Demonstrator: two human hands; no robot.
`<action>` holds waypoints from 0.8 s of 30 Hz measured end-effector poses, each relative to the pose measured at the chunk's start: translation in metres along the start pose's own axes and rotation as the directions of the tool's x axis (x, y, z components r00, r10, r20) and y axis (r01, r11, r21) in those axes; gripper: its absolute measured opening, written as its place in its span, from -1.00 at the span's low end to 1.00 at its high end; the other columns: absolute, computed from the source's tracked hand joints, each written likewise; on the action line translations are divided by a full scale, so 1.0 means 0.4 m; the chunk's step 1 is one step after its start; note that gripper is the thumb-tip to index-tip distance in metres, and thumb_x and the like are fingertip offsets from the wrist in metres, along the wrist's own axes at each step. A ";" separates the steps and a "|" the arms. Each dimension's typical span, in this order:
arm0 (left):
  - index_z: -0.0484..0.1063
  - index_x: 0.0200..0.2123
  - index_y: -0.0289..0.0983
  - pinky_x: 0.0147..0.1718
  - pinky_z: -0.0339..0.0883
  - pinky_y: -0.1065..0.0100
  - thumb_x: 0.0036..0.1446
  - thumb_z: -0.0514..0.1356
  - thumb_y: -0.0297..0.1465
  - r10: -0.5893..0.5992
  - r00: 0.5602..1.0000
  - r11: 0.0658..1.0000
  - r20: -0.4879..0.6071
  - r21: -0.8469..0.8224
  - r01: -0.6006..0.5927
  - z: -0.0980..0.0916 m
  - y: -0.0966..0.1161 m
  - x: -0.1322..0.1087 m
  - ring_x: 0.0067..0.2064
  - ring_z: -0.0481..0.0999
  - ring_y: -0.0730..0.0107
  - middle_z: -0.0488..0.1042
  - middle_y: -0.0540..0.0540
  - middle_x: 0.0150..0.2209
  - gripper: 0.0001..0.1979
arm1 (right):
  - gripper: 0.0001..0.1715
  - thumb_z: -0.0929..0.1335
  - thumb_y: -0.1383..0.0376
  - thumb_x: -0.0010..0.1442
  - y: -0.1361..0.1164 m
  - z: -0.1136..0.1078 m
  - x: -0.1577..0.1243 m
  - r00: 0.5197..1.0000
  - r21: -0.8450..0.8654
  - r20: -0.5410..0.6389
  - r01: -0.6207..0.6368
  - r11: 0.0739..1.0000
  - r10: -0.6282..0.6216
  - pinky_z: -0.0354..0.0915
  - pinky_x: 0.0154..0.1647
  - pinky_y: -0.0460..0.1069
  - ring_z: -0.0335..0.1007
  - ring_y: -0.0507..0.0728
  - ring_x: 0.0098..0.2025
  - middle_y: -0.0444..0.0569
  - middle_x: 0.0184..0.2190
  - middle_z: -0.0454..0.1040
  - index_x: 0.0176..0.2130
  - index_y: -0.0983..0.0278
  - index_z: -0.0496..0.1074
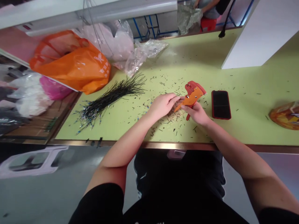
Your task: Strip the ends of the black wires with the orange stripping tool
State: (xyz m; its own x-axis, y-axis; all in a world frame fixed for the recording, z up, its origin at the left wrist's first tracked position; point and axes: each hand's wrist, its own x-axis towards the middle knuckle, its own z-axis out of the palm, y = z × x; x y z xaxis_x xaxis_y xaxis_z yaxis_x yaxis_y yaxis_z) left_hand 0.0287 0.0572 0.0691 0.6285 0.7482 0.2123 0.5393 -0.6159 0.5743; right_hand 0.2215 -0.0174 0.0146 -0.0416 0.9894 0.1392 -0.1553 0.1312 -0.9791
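Note:
My right hand (198,113) is wrapped round the handles of an orange and red wire stripper (194,95), whose head points up and away from me. My left hand (163,105) is closed close beside the tool's left side, its fingertips near the handle. What those fingers pinch, if anything, is too small or hidden to make out. Beneath both hands lies a pile of short wire offcuts (174,115). To the left rests a bundle of black wires (112,95), with small bluish and silvery ends towards the near left.
An orange bag (79,70) and clear plastic bags (144,54) stand at the back left. Right of my hands lies a phone (221,105); farther right is a jar (286,115). A white panel (257,34) rises behind. Another person (210,7) sits beyond the table.

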 end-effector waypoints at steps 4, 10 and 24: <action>0.49 -0.34 -0.20 -0.39 0.27 0.32 0.49 0.12 -0.20 0.034 0.994 0.993 -0.103 -0.109 -0.046 -0.013 -0.073 0.020 -0.41 0.46 0.38 0.52 -0.01 -0.43 -0.65 | -0.82 0.51 0.12 0.30 -0.010 -0.023 -0.003 0.995 -0.019 0.088 -0.047 0.999 0.048 0.51 0.21 0.27 0.54 0.31 0.15 0.06 0.02 0.63 -0.18 0.16 0.62; 0.50 -0.22 -0.21 -0.47 0.39 0.42 0.48 0.16 -0.11 -0.154 0.950 0.870 -0.273 -0.493 -0.001 0.047 -0.144 0.005 -0.47 0.51 0.50 0.59 -0.03 -0.36 -0.67 | -0.72 0.53 0.22 0.18 -0.016 -0.040 -0.010 0.935 0.247 0.215 -0.333 0.910 0.284 0.60 -0.10 0.16 0.64 0.24 -0.17 -0.02 -0.24 0.62 -0.10 0.22 0.56; 0.58 -0.18 -0.21 -0.25 0.52 0.33 0.51 0.15 -0.20 0.004 0.945 0.977 -0.328 -0.202 -0.075 0.049 -0.091 -0.056 -0.30 0.63 0.41 0.67 -0.06 -0.28 -0.71 | -0.69 0.46 0.05 0.35 -0.007 -0.007 -0.042 0.838 0.269 0.398 -0.496 0.826 0.373 0.48 -0.15 0.09 0.56 0.20 -0.27 -0.02 -0.36 0.61 -0.25 0.24 0.56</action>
State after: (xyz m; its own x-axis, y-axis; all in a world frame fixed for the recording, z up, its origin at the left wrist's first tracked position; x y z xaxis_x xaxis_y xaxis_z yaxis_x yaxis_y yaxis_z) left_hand 0.0060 0.0583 0.0279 0.4122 0.7851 0.4624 0.3666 -0.6075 0.7047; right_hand 0.2253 -0.0342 0.0148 -0.4854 0.8534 -0.1901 -0.3731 -0.3988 -0.8378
